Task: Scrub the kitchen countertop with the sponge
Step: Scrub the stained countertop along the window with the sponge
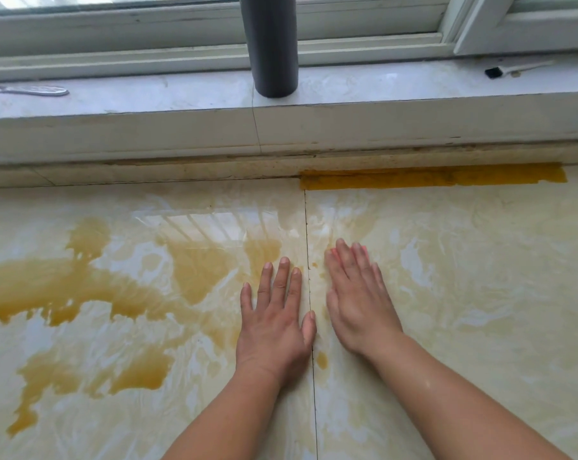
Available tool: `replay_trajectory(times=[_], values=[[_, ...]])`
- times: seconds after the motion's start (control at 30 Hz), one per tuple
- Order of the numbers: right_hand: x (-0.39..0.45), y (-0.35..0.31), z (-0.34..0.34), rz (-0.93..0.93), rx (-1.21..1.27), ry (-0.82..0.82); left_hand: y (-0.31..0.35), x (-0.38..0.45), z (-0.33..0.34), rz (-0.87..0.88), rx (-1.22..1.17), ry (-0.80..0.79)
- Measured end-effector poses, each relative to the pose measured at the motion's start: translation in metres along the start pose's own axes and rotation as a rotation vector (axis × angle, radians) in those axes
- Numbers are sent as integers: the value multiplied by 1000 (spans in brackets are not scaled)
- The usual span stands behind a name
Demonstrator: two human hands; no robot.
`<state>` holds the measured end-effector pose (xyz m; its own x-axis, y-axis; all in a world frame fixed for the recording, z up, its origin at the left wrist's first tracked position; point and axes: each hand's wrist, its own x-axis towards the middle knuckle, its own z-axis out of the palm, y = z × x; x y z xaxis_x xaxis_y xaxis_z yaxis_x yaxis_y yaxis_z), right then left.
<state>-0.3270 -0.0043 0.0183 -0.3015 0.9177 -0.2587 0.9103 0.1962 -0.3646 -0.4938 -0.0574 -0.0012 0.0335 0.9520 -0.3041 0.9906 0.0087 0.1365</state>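
On the countertop (pixel 463 293), 2 hands lying flat, side by side, either side of a dark seam (pixel 309 293). Left hand (pixel 274 323) spread, fingers straight, palm down at the edge of a yellow-brown spill (pixel 81 293). Right hand (pixel 357 300) flat too, fingers straight, pressing on something pink-orange, barely showing at the fingertips (pixel 334 252); probably the sponge (pixel 331 251), mostly hidden under that hand. Beyond, grey pipe (pixel 272 44) on the sill (pixel 148 94).
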Motion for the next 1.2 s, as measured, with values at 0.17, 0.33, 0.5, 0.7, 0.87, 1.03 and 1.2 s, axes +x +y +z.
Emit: replay_trajectory(times=[0.17, 0.33, 0.5, 0.7, 0.87, 1.03, 1.2], values=[[69, -17, -18, 13, -1, 24, -1, 1, 2, -2, 16, 13], [5, -9, 0, -170, -38, 6, -1, 0, 4, 6, 5, 24], [50, -10, -11, -116, -87, 16, -1, 0, 5, 6, 4, 39], [102, -11, -33, -9, -52, 68, -2, 0, 5, 3, 15, 38], [14, 9, -8, -40, -42, 70, -1, -2, 3, 8, -17, 61], [62, 15, -25, 66, -30, 88, 0, -1, 4, 7, -11, 59], [85, 10, -39, 105, -14, 70, -2, 0, 6, 1, -15, 66]])
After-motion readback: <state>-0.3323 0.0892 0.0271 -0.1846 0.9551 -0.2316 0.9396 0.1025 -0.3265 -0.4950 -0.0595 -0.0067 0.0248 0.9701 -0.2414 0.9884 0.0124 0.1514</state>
